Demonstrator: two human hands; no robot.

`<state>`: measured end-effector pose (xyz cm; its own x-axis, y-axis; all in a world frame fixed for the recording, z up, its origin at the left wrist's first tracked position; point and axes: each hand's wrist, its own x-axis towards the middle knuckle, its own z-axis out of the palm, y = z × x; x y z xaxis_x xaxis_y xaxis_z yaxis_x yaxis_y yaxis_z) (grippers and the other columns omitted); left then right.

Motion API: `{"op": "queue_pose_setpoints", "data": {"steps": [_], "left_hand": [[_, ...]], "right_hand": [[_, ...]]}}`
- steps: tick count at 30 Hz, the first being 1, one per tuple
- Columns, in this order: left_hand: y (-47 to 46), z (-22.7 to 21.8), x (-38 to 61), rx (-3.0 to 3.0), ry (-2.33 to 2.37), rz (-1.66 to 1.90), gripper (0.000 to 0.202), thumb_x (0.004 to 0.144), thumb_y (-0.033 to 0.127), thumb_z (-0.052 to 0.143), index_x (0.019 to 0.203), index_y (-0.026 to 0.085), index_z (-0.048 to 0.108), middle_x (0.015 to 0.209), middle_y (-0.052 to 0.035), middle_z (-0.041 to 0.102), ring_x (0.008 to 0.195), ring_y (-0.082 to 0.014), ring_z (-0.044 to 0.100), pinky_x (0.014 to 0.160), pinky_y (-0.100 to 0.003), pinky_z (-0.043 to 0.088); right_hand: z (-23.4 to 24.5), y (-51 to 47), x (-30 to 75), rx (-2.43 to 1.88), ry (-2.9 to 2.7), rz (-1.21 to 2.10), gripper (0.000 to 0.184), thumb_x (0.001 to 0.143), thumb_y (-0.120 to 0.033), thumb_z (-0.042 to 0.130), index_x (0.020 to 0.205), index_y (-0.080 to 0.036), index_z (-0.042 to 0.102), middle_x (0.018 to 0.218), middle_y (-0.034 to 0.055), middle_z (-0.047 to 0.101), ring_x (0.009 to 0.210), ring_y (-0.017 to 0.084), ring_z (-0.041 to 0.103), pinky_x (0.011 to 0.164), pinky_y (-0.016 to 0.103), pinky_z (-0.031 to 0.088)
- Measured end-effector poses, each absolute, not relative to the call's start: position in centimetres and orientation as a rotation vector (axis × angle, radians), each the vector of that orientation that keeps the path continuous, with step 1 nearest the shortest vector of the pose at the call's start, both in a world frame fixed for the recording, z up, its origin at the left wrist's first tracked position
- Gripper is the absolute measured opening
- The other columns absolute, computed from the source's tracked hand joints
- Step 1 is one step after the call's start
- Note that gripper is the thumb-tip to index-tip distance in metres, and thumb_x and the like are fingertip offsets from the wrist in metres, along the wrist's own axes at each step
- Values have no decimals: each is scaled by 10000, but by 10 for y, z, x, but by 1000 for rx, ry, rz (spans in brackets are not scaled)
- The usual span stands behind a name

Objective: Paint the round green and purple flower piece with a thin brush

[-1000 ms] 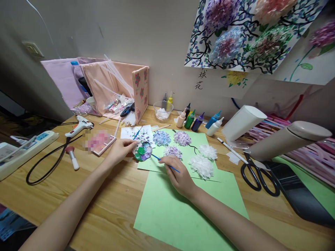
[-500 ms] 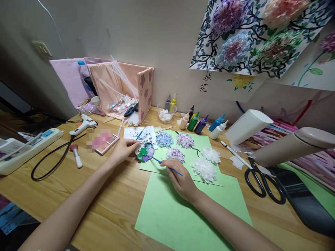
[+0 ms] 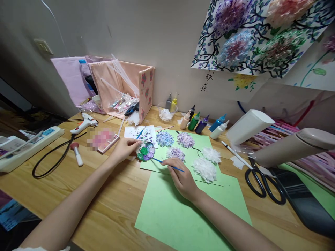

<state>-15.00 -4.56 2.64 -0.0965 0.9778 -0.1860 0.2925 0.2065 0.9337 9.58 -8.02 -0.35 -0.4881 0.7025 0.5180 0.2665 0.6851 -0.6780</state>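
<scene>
My left hand [image 3: 127, 149] pinches the rim of a small round paint palette [image 3: 150, 150] with green, purple and bluish paint in its wells. In my right hand [image 3: 181, 177] is a blue-handled paintbrush [image 3: 180, 169], its tip at the palette's right edge. Beyond that hand lies green paper [image 3: 204, 138] bearing a blue fluffy flower [image 3: 164, 138], two purple ones [image 3: 185, 139] and two white ones [image 3: 205, 169]. A larger bare green sheet [image 3: 188, 216] is under my right forearm. Behind the palette, a second blue brush [image 3: 141, 132] rests on paint-spotted white paper [image 3: 150, 132].
Several paint bottles [image 3: 202, 124] and a clear bowl [image 3: 167, 111] stand along the wall. To the right are black-handled scissors [image 3: 264, 184], a white pen [image 3: 237, 155] and a grey bottle [image 3: 295, 148]. A glue gun [image 3: 85, 123], its cable and a power strip [image 3: 31, 150] lie left.
The brush and my right hand have shifted very slightly right, the tip staying at the palette. Both hands keep their hold, and the view has moved a little.
</scene>
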Motion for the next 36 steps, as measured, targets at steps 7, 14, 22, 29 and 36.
{"op": "queue_pose_setpoints", "data": {"steps": [7, 14, 22, 29, 36], "left_hand": [[-47, 29, -149, 1251, 1575, 949, 454, 636, 504, 662, 821, 93, 712, 601, -15, 637, 524, -126, 556, 518, -238, 458], [-49, 35, -146, 1308, 1597, 943, 418, 657, 485, 647, 801, 100, 720, 565, -6, 626, 515, -124, 545, 483, -219, 427], [-48, 34, -146, 1291, 1590, 957, 444, 629, 506, 653, 799, 102, 724, 573, -16, 633, 526, -140, 545, 491, -235, 430], [-48, 33, -147, 1284, 1576, 934, 435, 629, 514, 652, 747, 100, 712, 557, -8, 594, 528, -127, 523, 491, -222, 421], [-49, 33, -146, 1253, 1559, 939, 414, 623, 500, 658, 712, 97, 690, 548, -2, 571, 523, -120, 515, 505, -228, 434]], "right_hand": [[-4, -81, 95, -725, -2094, 658, 236, 917, -127, 385, 1082, -241, 508, 997, 52, 622, 967, 177, 552, 858, 353, 448], [-3, -81, 95, -763, -2085, 663, 220, 926, -160, 372, 1063, -241, 523, 977, 50, 633, 948, 180, 560, 840, 351, 458], [-3, -82, 96, -794, -2105, 615, 223, 927, -174, 363, 1051, -243, 535, 981, 51, 642, 935, 184, 578, 830, 350, 444], [-3, -82, 96, -792, -2107, 592, 208, 929, -157, 352, 1027, -240, 515, 967, 35, 645, 924, 172, 582, 813, 330, 423], [0, -85, 97, -771, -2190, 404, 203, 902, -124, 395, 1030, -231, 511, 964, 34, 665, 932, 182, 578, 823, 357, 374]]}}
